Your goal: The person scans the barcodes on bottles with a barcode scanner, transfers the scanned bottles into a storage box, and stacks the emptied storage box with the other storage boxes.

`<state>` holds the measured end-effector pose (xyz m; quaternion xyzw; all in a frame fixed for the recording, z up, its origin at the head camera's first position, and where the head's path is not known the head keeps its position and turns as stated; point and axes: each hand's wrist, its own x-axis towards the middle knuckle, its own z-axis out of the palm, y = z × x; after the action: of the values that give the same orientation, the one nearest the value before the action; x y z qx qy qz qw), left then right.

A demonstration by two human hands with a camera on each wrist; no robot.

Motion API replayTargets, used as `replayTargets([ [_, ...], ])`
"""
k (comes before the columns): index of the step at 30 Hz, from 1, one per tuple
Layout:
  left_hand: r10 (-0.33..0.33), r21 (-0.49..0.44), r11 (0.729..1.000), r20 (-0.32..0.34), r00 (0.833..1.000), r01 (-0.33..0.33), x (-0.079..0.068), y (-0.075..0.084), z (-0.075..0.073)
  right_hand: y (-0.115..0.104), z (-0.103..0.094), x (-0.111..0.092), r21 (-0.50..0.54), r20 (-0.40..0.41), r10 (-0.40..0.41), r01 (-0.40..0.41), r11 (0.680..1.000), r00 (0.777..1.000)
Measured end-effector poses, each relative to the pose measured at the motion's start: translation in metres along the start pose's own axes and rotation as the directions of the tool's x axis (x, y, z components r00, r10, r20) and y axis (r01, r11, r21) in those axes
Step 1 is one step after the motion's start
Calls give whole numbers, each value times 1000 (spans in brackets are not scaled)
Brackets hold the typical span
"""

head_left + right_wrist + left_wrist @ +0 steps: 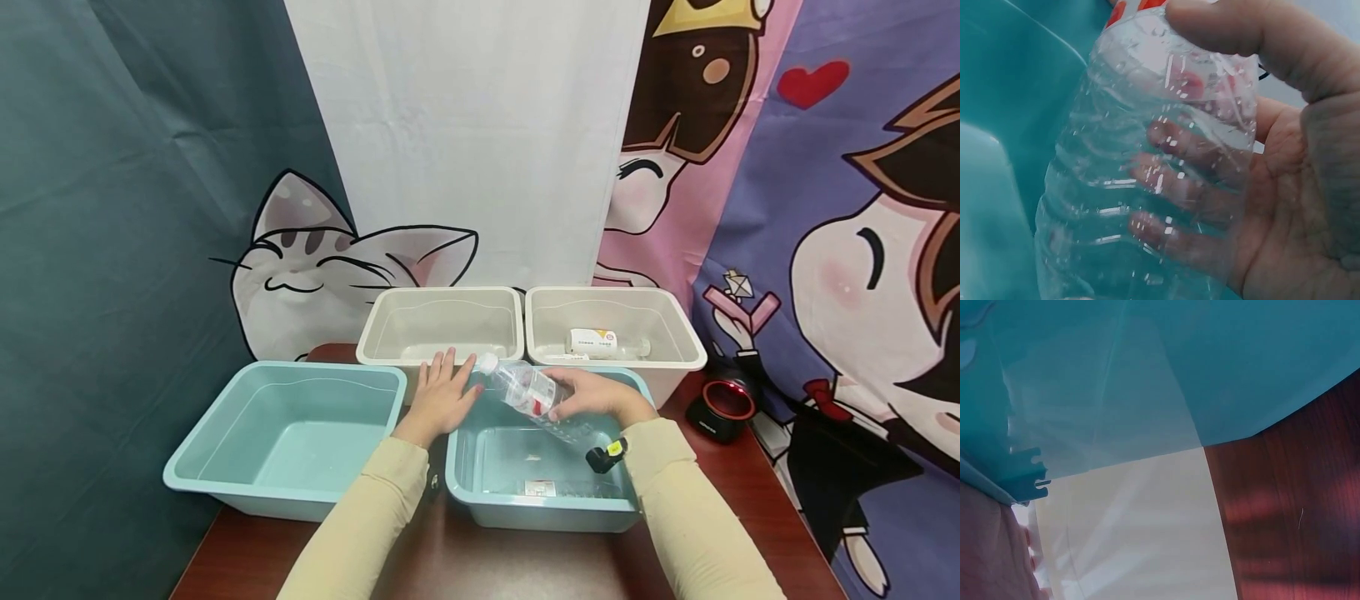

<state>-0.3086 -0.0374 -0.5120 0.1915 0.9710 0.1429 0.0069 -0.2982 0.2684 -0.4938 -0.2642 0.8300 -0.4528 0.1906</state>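
Note:
A clear plastic bottle with a white cap and a red-and-white label is tilted above the right blue basin. My right hand grips it round the side. Through the clear wall in the right wrist view, the fingers show behind the bottle. My left hand, fingers spread, is by that basin's left rim, near the bottle's cap. Only part of the left hand shows in the left wrist view, beside the blue wall. Another clear bottle lies inside the right blue basin.
A second blue basin stands at the left. Behind are two cream bins, the left one and the right one, which holds a labelled bottle. A black device with a red ring sits at the right table edge.

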Motion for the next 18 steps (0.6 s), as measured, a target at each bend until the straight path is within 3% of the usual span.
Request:
replayTargets([
  [6,-2,18,1000,2,1000,2,1,1,0,3,-2,1,43,-47,-46,48,998,998],
  [18,-10,18,1000,6,1000,10,-1,3,-2,-1,-3,-1,121,-165,-56,77,990,985],
])
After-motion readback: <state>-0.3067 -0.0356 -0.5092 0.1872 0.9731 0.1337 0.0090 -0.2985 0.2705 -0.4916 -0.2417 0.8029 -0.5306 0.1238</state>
